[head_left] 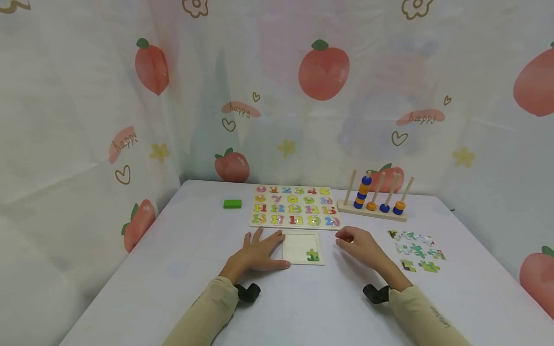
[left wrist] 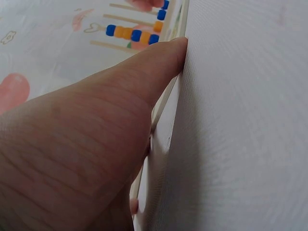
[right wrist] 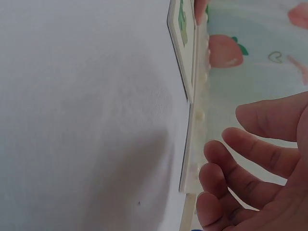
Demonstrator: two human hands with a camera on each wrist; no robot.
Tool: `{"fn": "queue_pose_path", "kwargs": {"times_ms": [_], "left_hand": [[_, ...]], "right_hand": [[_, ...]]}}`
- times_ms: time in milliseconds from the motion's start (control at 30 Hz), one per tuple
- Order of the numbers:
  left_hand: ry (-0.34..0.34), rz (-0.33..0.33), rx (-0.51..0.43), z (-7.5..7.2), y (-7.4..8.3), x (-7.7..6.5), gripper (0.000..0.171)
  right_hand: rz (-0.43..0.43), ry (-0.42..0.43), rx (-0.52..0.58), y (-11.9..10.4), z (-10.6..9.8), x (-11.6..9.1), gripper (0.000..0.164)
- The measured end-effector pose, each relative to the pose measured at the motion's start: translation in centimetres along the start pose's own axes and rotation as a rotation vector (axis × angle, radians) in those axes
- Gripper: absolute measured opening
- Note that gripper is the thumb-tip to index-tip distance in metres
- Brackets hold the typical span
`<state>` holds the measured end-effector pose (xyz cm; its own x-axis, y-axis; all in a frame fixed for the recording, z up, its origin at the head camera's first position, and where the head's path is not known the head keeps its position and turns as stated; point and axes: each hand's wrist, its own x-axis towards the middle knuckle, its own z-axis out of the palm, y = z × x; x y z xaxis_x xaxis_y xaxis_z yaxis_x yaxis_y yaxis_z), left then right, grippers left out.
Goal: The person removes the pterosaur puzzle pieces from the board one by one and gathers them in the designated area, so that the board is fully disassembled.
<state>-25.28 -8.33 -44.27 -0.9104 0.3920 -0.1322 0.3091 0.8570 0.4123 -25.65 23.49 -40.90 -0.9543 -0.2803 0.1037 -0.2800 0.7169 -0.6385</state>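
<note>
A square wooden puzzle tray [head_left: 296, 247] lies in the middle of the table with a single green jigsaw piece [head_left: 312, 255] in its lower right corner. My left hand [head_left: 258, 253] is spread beside it, forefinger and thumb touching the tray's left side. In the left wrist view, the thumb [left wrist: 144, 67] reaches to the tray's edge. To the right of the tray hovers my right hand [head_left: 359, 246], its fingers loosely bent. Nothing shows between those fingers [right wrist: 245, 183] in the right wrist view. Several loose jigsaw pieces [head_left: 418, 250] lie to the right of this hand.
Behind the tray lies a number puzzle board [head_left: 294, 227] with colourful numerals. A green block [head_left: 232, 204] sits to its left. At the back right stands a wooden peg stand [head_left: 372, 213] with blue and orange beads on upright rods. A printed curtain surrounds the table.
</note>
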Motion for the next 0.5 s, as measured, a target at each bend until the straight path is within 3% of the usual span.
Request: {"fn": "queue_pose_path", "kwargs": {"times_ms": [267,500], "left_hand": [[0.005,0.002,0.002,0.0,-0.1,0.0,0.09],[0.003,-0.004,0.02,0.2,-0.2,0.2,0.091]], "right_hand": [[-0.063,-0.058,0.022,-1.3,1.5,0.7,0.018],[-0.054,-0.134,0.022,-2.2,3.1,1.4,0.011]]}}
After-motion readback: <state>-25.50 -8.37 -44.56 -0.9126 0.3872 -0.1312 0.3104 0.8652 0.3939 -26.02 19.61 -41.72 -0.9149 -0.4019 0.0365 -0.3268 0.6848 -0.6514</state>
